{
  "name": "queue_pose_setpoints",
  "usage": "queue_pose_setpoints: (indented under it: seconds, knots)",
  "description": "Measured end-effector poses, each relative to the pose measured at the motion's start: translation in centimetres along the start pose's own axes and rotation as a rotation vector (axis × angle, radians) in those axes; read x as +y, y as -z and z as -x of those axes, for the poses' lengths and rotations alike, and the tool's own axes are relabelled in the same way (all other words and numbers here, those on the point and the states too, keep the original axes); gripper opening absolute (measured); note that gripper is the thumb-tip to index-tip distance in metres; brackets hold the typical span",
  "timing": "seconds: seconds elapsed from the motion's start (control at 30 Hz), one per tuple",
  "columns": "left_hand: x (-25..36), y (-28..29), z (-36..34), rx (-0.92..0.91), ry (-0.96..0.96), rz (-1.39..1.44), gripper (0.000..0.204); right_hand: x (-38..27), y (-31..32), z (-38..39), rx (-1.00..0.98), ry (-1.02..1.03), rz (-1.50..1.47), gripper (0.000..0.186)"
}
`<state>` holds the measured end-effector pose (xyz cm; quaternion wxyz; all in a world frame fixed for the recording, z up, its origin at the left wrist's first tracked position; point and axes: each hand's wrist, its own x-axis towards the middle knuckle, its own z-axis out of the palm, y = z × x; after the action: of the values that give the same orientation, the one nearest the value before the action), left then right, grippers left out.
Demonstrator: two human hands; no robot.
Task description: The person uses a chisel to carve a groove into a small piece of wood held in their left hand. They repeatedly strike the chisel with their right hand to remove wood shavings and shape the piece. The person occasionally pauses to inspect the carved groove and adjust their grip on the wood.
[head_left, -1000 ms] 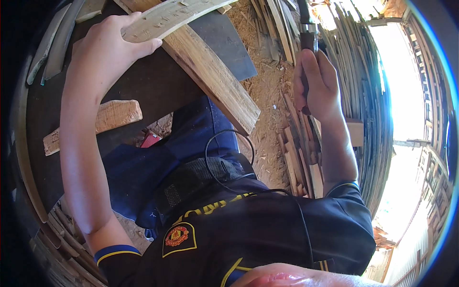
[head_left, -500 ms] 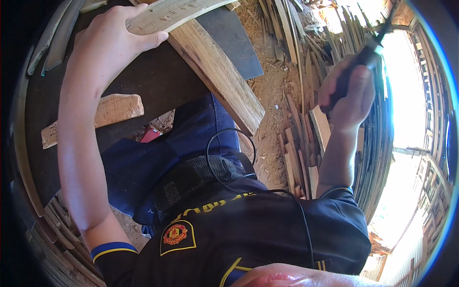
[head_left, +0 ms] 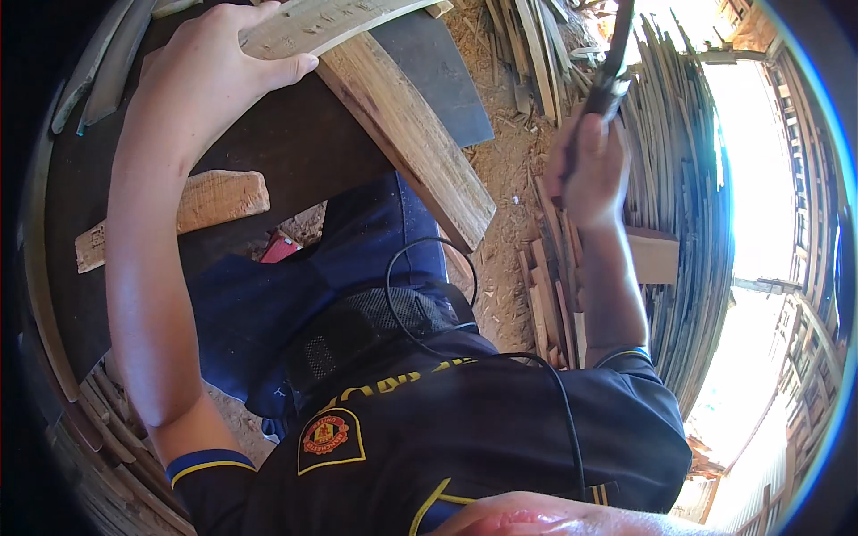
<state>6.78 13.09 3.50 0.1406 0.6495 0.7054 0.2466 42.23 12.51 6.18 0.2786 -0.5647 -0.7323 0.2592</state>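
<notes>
My left hand (head_left: 223,62) grips a pale, curved piece of wood (head_left: 344,20) at the top, thumb along its lower edge. Beneath that piece, a rough plank (head_left: 411,138) runs diagonally over the dark work surface (head_left: 259,134). A short wooden offcut (head_left: 223,196) lies beside my left forearm. At the right, my right hand (head_left: 590,161) is closed around the dark handle of a tool (head_left: 617,45) with a metal collar and a dark upper part pointing up, slightly blurred.
Curved wood pieces (head_left: 112,62) lie at the upper left. Dense stacks of long boards (head_left: 670,161) stand at the right, beside a dirt floor (head_left: 500,268) strewn with shavings. A red object (head_left: 279,250) is below the work surface. A black cable (head_left: 389,295) loops at my waist.
My right hand swung rightward with the tool tilted, then came back left with it more upright. My left hand and the curved wood shifted slightly up and to the right in view.
</notes>
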Motion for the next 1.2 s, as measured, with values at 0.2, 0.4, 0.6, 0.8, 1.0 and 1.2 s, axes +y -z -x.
queue_pose_setpoints:
  seconds: [0.2,0.4,0.6,0.8,1.0,1.2]
  knots:
    - [-0.6,0.4,-0.4,-0.027,-0.036,-0.026,0.069,0.0,-2.1,-0.5,-0.224,-0.442,0.247,0.038]
    - [0.0,0.4,-0.1,-0.028,0.023,-0.029,0.069,-8.3,3.8,-1.3,0.176,0.336,-0.090,0.050]
    - [-0.2,0.4,-0.2,0.004,-0.004,-0.052,0.070,-3.0,2.6,-6.2,0.047,0.251,-0.382,0.044]
    - [1.0,1.5,-0.1,-0.077,0.027,-0.035,0.067,-3.7,-1.2,-3.7,-0.144,-0.384,0.124,0.046]
    - [3.5,3.1,2.7,0.025,-0.001,-0.006,0.053,-7.5,5.2,-4.3,0.129,0.275,-0.288,0.051]
    - [-0.2,0.4,0.1,0.038,-0.045,-0.043,0.067,-2.1,-2.7,-4.4,0.055,0.173,0.270,0.052]
